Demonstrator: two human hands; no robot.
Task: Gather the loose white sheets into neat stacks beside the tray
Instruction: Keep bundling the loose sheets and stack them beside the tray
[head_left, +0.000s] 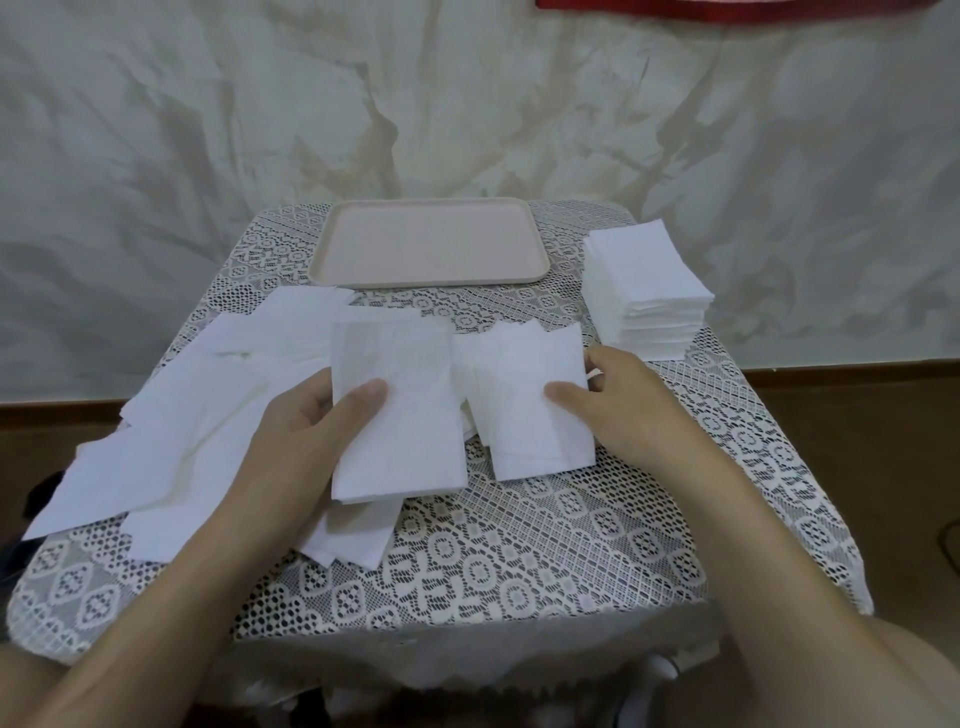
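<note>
At mid-table, before the pink tray (431, 244), a sheet bundle (400, 426) is pinched thumb-on-top by the left hand (306, 421), a 2nd bundle (524, 415) by the right hand (628, 405), prob. for squaring onto the tall stack (647, 296); loose sheets (176, 431) are left spread at L.

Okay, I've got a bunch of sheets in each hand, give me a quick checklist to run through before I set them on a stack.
1. Left hand has a firm hold on the larger bundle: ok, thumb on top, fingers underneath.
2. Right hand holds the smaller bundle: ok, thumb pressed on top.
3. Smaller bundle's edges squared: not ok, its top edges are staggered.
4. Tall stack sits beside the tray: ok, to the tray's right.
5. Loose sheets all gathered: not ok, many lie spread out on the left.
6. Number of sheets in each bundle: cannot tell.
</note>
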